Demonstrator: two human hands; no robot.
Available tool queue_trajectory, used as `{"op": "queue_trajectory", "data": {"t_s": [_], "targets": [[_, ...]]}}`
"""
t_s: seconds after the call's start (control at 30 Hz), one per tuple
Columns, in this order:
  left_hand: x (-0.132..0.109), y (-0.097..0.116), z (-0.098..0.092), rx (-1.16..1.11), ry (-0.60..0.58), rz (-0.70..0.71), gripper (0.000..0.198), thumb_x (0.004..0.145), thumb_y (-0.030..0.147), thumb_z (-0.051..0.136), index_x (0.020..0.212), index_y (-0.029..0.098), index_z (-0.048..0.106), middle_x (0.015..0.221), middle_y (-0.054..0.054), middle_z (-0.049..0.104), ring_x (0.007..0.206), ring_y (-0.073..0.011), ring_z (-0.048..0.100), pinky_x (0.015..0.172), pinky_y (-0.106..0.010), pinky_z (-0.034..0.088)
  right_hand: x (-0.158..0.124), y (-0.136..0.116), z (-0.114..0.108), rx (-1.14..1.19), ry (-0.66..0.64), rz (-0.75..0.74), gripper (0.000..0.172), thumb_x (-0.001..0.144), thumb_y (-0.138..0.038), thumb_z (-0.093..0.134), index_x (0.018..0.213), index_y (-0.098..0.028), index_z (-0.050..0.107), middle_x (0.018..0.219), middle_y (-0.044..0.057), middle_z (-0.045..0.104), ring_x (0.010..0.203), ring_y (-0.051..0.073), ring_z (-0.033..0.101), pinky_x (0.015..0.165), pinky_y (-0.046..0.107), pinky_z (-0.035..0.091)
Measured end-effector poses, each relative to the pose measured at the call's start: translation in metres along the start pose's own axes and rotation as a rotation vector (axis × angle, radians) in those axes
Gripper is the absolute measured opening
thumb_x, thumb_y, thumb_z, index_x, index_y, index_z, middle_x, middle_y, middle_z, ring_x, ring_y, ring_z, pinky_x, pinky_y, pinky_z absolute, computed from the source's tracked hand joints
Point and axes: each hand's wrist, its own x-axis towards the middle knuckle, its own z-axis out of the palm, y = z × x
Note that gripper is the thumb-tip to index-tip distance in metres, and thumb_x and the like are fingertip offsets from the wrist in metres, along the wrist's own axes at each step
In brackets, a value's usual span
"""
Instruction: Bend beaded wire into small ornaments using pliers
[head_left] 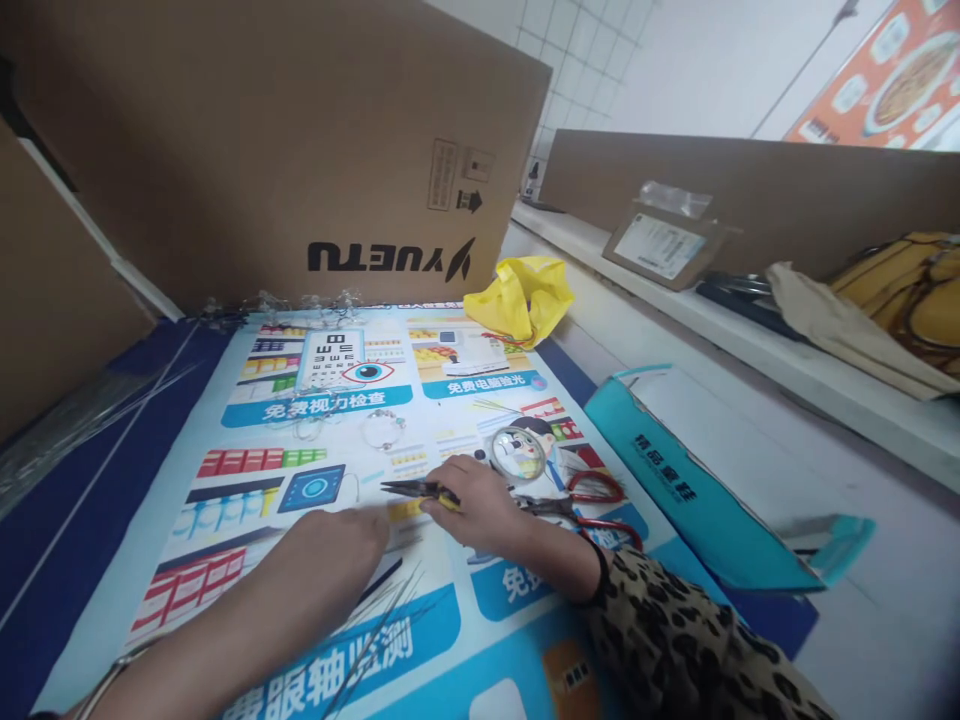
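My right hand (480, 508) is closed round a pair of thin-nosed pliers (409, 489) with yellow grips, whose tips point left over a printed poster (315, 420) laid on the floor. My left hand (341, 540) rests on the poster just left of the pliers, fingers curled under and hidden. Thin metal wires (382, 610) lie under and in front of the left wrist. Red-handled scissors (592, 505) lie right of my right hand. Small wire rings (384, 430) sit further out on the poster.
A large cardboard box (285, 150) stands behind the poster. A yellow plastic bag (525, 295) lies at its far right corner. A teal paper bag (690, 490) lies flat on the right. A low ledge (750, 340) carries a parcel and cloth.
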Motion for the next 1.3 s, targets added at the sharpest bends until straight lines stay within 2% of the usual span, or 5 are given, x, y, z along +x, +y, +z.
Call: {"op": "queue_trajectory", "data": {"t_s": [0.27,0.4,0.63,0.93,1.3], "targets": [[0.008,0.001,0.001,-0.010,0.108,-0.048,0.032,0.078,0.014,0.034,0.097,0.015,0.059,0.087,-0.012,0.065,0.075,-0.0272,0.062,0.063,-0.038,0.047,-0.003,-0.006,0.001,0.232,0.040,0.024,0.014,0.077,-0.029,0.055,0.087,-0.019,0.056,0.073,0.000,0.054,0.067,0.012,0.049,0.061,0.023,0.038],[0.011,0.005,0.001,-0.052,0.136,-0.039,0.029,0.078,0.013,0.033,0.089,0.015,0.060,0.084,-0.012,0.065,0.077,-0.0263,0.062,0.065,-0.038,0.047,-0.006,-0.009,0.003,0.245,0.038,0.006,0.010,0.076,-0.023,0.054,0.085,-0.020,0.056,0.075,0.001,0.056,0.070,0.013,0.051,0.063,0.024,0.040],[0.015,0.000,0.006,-0.089,0.203,-0.015,0.031,0.078,0.008,0.030,0.095,0.014,0.056,0.087,-0.010,0.064,0.077,-0.0245,0.061,0.066,-0.037,0.046,-0.005,-0.005,0.004,0.165,0.068,0.044,0.008,0.078,-0.020,0.051,0.084,-0.020,0.055,0.079,0.003,0.059,0.074,0.014,0.054,0.067,0.025,0.043],[0.015,-0.005,0.007,-0.193,0.105,-0.013,0.028,0.085,0.022,0.032,0.081,0.017,0.058,0.083,-0.007,0.066,0.071,-0.0213,0.062,0.059,-0.029,0.041,-0.008,-0.002,0.002,0.100,-0.008,-0.007,0.013,0.079,-0.019,0.051,0.090,-0.021,0.057,0.084,0.003,0.060,0.082,0.016,0.054,0.071,0.026,0.043],[0.015,-0.007,0.005,-0.252,0.091,0.028,0.028,0.084,0.032,0.039,0.071,0.018,0.059,0.073,-0.003,0.064,0.062,-0.0170,0.056,0.051,-0.025,0.028,-0.007,-0.004,0.001,0.094,-0.054,-0.013,0.012,0.079,-0.020,0.052,0.091,-0.021,0.056,0.087,0.004,0.059,0.084,0.016,0.052,0.072,0.027,0.042]]}}
